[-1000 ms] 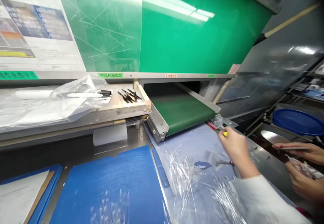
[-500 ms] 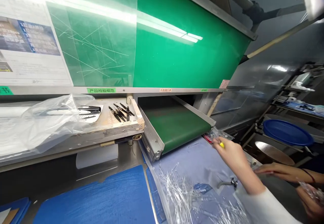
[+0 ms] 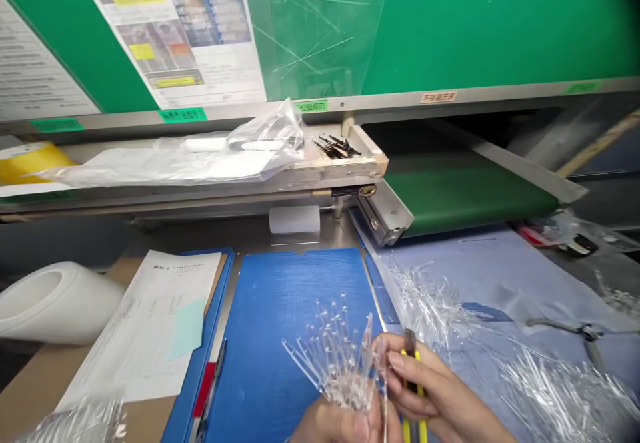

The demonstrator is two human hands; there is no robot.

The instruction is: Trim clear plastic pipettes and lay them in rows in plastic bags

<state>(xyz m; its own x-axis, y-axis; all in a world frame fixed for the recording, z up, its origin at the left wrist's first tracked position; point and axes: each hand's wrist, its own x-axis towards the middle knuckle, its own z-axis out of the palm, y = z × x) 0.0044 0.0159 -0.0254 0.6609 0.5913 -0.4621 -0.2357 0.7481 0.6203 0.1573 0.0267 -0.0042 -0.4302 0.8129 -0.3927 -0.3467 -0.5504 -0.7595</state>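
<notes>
At bottom centre, above blue mat [image 3: 290,309]: clear plastic sprues [image 3: 327,356] fanned upright in left hand [image 3: 335,428], fingers closed round their base; right hand [image 3: 440,403] just beside, fingertips touching fan's right edge, closed on yellow-handled cutter [image 3: 411,363], tip pointing up; loose pile of clear pieces [image 3: 430,299] on pale sheet [image 3: 500,263] to right; metal pliers [image 3: 575,328] further right; green conveyor belt [image 3: 465,193] behind; clipboard with paper [image 3: 155,316] left of mat; white roll [image 3: 50,303] far left.
</notes>
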